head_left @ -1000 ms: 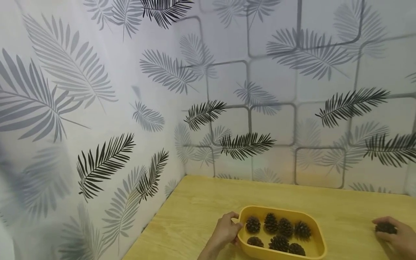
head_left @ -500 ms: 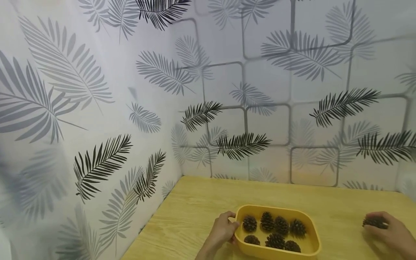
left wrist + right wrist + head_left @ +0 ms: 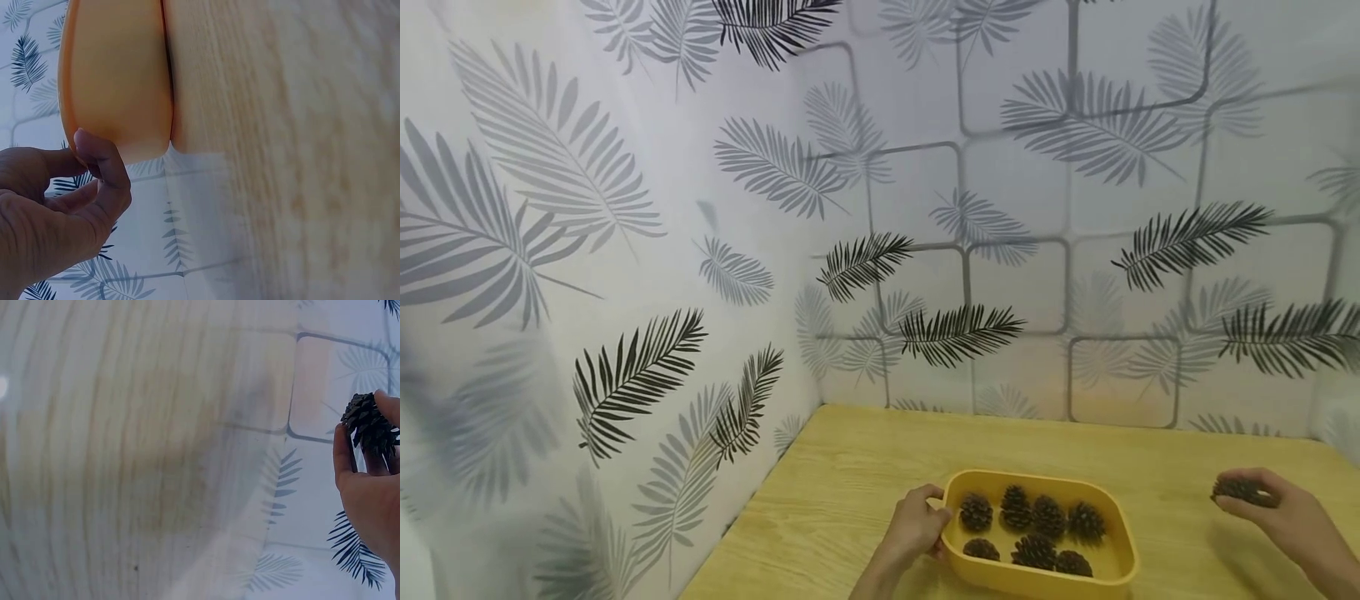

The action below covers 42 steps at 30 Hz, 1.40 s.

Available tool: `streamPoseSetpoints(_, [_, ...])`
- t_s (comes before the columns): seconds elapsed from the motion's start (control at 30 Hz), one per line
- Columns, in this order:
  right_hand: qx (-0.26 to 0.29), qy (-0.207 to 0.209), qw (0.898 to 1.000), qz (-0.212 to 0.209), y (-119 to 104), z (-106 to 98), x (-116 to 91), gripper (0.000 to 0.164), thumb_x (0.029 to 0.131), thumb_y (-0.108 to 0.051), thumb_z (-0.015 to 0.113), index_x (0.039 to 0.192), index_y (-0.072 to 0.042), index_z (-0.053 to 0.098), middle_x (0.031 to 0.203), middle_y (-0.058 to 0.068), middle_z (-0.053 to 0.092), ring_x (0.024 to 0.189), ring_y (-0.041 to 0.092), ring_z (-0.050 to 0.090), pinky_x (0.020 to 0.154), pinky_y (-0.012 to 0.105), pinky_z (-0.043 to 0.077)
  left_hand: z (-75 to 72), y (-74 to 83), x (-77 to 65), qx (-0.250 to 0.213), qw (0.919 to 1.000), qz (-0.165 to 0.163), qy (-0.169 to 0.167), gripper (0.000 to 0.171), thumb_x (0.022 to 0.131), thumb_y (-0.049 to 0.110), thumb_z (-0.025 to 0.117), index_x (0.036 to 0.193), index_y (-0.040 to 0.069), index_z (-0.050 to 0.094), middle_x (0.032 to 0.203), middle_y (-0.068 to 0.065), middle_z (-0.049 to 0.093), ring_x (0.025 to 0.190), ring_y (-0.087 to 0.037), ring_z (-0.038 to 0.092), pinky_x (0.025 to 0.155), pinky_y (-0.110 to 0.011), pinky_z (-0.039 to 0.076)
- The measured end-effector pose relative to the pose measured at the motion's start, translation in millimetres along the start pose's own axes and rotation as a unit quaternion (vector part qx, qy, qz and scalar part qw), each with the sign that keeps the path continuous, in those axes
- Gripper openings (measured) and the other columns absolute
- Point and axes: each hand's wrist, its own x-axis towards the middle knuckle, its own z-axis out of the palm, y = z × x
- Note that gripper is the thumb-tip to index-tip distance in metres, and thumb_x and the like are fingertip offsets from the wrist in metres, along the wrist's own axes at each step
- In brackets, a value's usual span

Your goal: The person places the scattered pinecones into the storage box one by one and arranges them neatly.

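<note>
A yellow rectangular tray (image 3: 1120, 533) with rounded corners stands at the bottom middle of the head view, several brown pine cones (image 3: 1048, 518) lying in it. My left hand (image 3: 910, 527) pinches its left rim between thumb and fingers; the left wrist view shows this grip on the tray wall (image 3: 119, 81) up close. To the right of the tray, my right hand (image 3: 1292, 517) holds one pine cone (image 3: 1243, 490) above the table, its shadow falling below. In the right wrist view the fingers and thumb hold that pine cone (image 3: 370, 424) from opposite sides.
The light wood table (image 3: 850, 475) carries the tray and runs back to a wall (image 3: 1022, 283) printed with leaves and rounded squares. A second leaf-printed wall (image 3: 647, 275) borders the table on the left.
My right hand has lifted the pine cone off the table and moved it left, nearer the tray. The left hand keeps its hold on the rim. The head view has shifted slightly.
</note>
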Motion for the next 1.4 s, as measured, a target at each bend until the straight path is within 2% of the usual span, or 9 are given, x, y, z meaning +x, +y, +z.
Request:
streamPoseSetpoints(0.07, [0.011, -0.004, 1.000, -0.001, -6, 0, 0, 0.070, 0.101, -0.044, 0.068, 0.140, 0.011, 0.048, 0.113, -0.001, 0.071, 0.087, -0.006, 0.059, 0.086, 0.052, 0.059, -0.5, -0.4, 0.2, 0.000, 1.0000, 0.000, 0.002, 0.034, 0.101, 0.004, 0.063, 0.133, -0.007, 0.061, 0.075, -0.017, 0.066, 0.044, -0.007, 0.050, 0.040, -0.019, 0.053])
streamPoseSetpoints(0.23, [0.035, -0.007, 0.999, -0.001, -17, 3, -2, 0.071, 0.101, -0.043, 0.069, 0.142, 0.010, 0.048, 0.114, -0.005, 0.070, 0.087, -0.008, 0.059, 0.089, 0.055, 0.059, -1.7, 0.2, -0.9, -0.002, 1.0000, -0.001, 0.000, 0.035, 0.101, 0.003, 0.063, 0.134, -0.008, 0.059, 0.077, -0.017, 0.065, 0.044, -0.006, 0.050, 0.041, -0.018, 0.052])
streamPoseSetpoints(0.47, [0.067, -0.019, 0.998, 0.004, -31, 8, -6, 0.075, 0.100, -0.045, 0.069, 0.148, 0.008, 0.044, 0.123, 0.003, 0.070, 0.090, -0.012, 0.057, 0.098, 0.071, 0.050, -2.7, 2.7, -2.6, -0.007, 1.0000, 0.003, -0.004, 0.034, 0.101, 0.003, 0.063, 0.133, -0.008, 0.059, 0.075, -0.016, 0.065, 0.044, -0.006, 0.050, 0.040, -0.016, 0.051])
streamPoseSetpoints(0.7, [0.054, -0.017, 0.998, -0.020, -50, 15, -10, 0.071, 0.100, -0.043, 0.070, 0.147, 0.006, 0.048, 0.117, -0.007, 0.071, 0.092, -0.008, 0.062, 0.093, 0.053, 0.059, -3.5, -0.3, -1.4, -0.003, 1.0000, 0.005, 0.001, 0.032, 0.100, 0.002, 0.063, 0.131, -0.007, 0.061, 0.071, -0.015, 0.065, 0.043, -0.007, 0.050, 0.039, -0.016, 0.050])
streamPoseSetpoints(0.93, [0.069, -0.025, 0.997, -0.030, -75, 24, -12, 0.072, 0.099, -0.045, 0.071, 0.149, 0.002, 0.049, 0.128, 0.005, 0.068, 0.095, -0.003, 0.065, 0.094, 0.049, 0.061, -2.2, -2.6, 0.3, -0.005, 1.0000, 0.003, 0.002, 0.031, 0.101, 0.004, 0.063, 0.130, -0.005, 0.062, 0.068, -0.010, 0.062, 0.044, -0.007, 0.050, 0.040, -0.017, 0.050])
streamPoseSetpoints(1.03, [0.078, -0.025, 0.996, -0.039, -84, 28, -13, 0.069, 0.099, -0.042, 0.072, 0.149, 0.000, 0.050, 0.128, 0.008, 0.068, 0.096, 0.000, 0.066, 0.092, 0.044, 0.062, -2.1, -2.3, 0.8, -0.001, 1.0000, 0.001, 0.006, 0.030, 0.101, 0.004, 0.064, 0.130, -0.005, 0.062, 0.070, -0.011, 0.063, 0.044, -0.007, 0.049, 0.039, -0.017, 0.050])
streamPoseSetpoints(1.2, [0.087, -0.025, 0.994, -0.059, -93, 29, -16, 0.061, 0.100, -0.035, 0.072, 0.147, -0.001, 0.052, 0.121, -0.004, 0.069, 0.097, 0.000, 0.067, 0.085, 0.030, 0.063, -1.8, -1.5, 1.5, 0.001, 1.0000, -0.006, 0.003, 0.033, 0.101, 0.005, 0.064, 0.132, -0.005, 0.061, 0.073, -0.012, 0.064, 0.045, -0.007, 0.050, 0.040, -0.016, 0.050])
streamPoseSetpoints(1.4, [0.107, -0.032, 0.989, -0.094, -103, 34, -22, 0.055, 0.100, -0.027, 0.072, 0.144, 0.000, 0.053, 0.116, -0.013, 0.068, 0.099, 0.001, 0.068, 0.085, 0.027, 0.063, -0.6, -4.0, 2.0, 0.003, 1.0000, -0.005, 0.005, 0.032, 0.101, 0.004, 0.064, 0.132, -0.004, 0.062, 0.071, -0.009, 0.062, 0.044, -0.007, 0.050, 0.040, -0.017, 0.050])
